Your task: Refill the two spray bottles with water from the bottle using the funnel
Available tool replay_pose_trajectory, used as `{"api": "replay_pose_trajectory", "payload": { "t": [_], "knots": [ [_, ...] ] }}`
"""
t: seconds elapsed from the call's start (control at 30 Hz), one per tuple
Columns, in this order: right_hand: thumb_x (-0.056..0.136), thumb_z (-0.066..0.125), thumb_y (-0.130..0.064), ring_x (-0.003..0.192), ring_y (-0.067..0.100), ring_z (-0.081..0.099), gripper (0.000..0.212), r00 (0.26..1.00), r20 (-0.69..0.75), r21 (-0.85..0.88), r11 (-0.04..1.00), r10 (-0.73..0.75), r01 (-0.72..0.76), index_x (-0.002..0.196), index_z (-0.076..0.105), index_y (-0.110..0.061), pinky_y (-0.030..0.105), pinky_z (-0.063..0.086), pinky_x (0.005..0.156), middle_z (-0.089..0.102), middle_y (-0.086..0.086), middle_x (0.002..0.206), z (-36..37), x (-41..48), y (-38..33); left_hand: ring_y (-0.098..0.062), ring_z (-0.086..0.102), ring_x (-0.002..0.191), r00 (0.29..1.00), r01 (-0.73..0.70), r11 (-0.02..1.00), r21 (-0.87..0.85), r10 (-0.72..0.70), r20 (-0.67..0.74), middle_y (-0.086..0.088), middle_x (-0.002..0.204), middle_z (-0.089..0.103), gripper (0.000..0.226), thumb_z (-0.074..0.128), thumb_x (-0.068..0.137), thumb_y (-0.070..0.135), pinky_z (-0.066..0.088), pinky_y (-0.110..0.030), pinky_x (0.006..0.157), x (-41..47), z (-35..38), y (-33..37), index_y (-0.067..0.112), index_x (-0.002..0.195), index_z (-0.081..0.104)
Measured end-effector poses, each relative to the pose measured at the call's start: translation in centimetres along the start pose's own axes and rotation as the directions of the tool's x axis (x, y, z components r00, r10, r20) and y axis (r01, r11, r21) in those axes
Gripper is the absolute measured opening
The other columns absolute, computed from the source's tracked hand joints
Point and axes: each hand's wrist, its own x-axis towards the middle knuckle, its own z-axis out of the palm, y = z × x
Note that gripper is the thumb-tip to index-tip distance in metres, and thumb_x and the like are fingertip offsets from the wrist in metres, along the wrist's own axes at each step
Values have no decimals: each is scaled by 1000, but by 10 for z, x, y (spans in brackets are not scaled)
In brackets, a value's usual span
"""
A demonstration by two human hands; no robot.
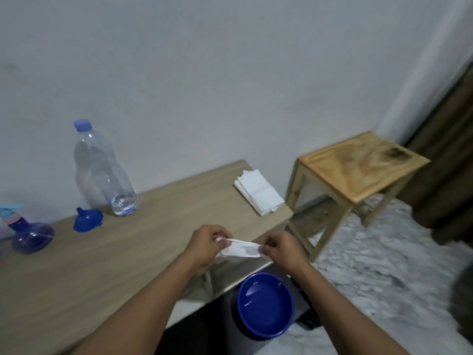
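Note:
A clear water bottle [102, 172] with a blue cap stands near the wall on the wooden table [128, 252]; only a little water is left in its bottom. The blue funnel [87, 220] lies upside down to its left. A blue spray bottle [29, 235] stands at the far left edge, and I see only part of it. My left hand [204, 244] and my right hand [281, 248] hold a crumpled white tissue [242, 249] stretched between them over the table's front right corner.
A stack of white tissues [258, 192] lies at the table's right end. A blue basin [265, 304] sits below the table's edge. A wooden stool [358, 170] stands to the right on the marbled floor, with a dark curtain [450, 162] behind it.

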Motion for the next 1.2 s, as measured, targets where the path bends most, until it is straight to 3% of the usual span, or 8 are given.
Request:
{"api": "replay_pose_trajectory", "payload": {
  "t": [0.27, 0.37, 0.5, 0.6, 0.8, 0.93, 1.07, 1.2],
  "knots": [
    [87, 73, -18, 72, 11, 67, 11, 921, -234, 139, 948, 312, -286, 79, 69, -25, 18, 44, 56, 72, -4, 76, -84, -30, 110, -7, 64, 81, 960, -145, 988, 46, 130, 248, 4, 91, 73, 14, 74, 83, 10, 42, -10, 63, 66, 131, 82, 24, 84, 76],
    [87, 72, -20, 74, 11, 65, 11, 885, -260, 160, 921, 387, -356, 79, 69, -27, 19, 43, 58, 69, -8, 75, -101, -19, 160, -8, 64, 87, 941, -161, 984, 82, 128, 314, 7, 92, 72, 11, 73, 84, 14, 47, -19, 74, 97, 189, 91, 25, 83, 75],
    [87, 69, -18, 80, 14, 66, 9, 842, -281, 149, 888, 460, -436, 81, 71, -24, 27, 49, 70, 72, -6, 81, -112, 18, 250, -4, 61, 81, 936, -123, 983, 136, 69, 346, 10, 82, 70, 13, 72, 82, 13, 47, -21, 74, 151, 283, 85, 26, 78, 74],
    [88, 66, -16, 78, 17, 65, 10, 807, -265, 131, 849, 528, -512, 82, 69, -24, 29, 50, 67, 69, -5, 80, -109, 49, 313, -4, 62, 80, 923, -95, 976, 195, 13, 385, 8, 85, 70, 16, 71, 82, 16, 43, -13, 66, 190, 347, 69, 31, 75, 70],
    [90, 60, -18, 82, 21, 66, 11, 744, -257, 90, 781, 617, -617, 86, 66, -26, 30, 53, 68, 70, -1, 84, -81, 102, 415, -12, 65, 82, 921, -74, 948, 309, -53, 385, 7, 85, 70, 12, 68, 85, 18, 47, -21, 68, 254, 447, 30, 29, 80, 71],
    [93, 55, -18, 90, 22, 67, 15, 728, -258, 19, 756, 635, -654, 96, 68, -25, 30, 52, 72, 72, 0, 95, -59, 120, 452, -15, 67, 92, 916, -35, 939, 343, -107, 387, 5, 96, 71, 11, 71, 84, 20, 52, -26, 74, 278, 487, 2, 30, 86, 69],
    [95, 55, -18, 102, 22, 67, 23, 728, -215, 21, 748, 651, -663, 113, 68, -21, 31, 53, 82, 72, 1, 110, -44, 125, 465, -20, 61, 112, 933, -42, 919, 392, -104, 344, 4, 121, 64, 41, 74, 81, 24, 50, -32, 89, 282, 495, -14, 27, 120, 61],
    [95, 55, -22, 94, 22, 69, 20, 717, -172, 22, 731, 675, -682, 108, 70, -23, 33, 56, 78, 74, 1, 102, -38, 108, 456, -19, 61, 112, 961, -50, 941, 335, -46, 273, 1, 118, 67, 34, 69, 86, 28, 48, -31, 93, 258, 471, -31, 21, 119, 64]
  ]
}}
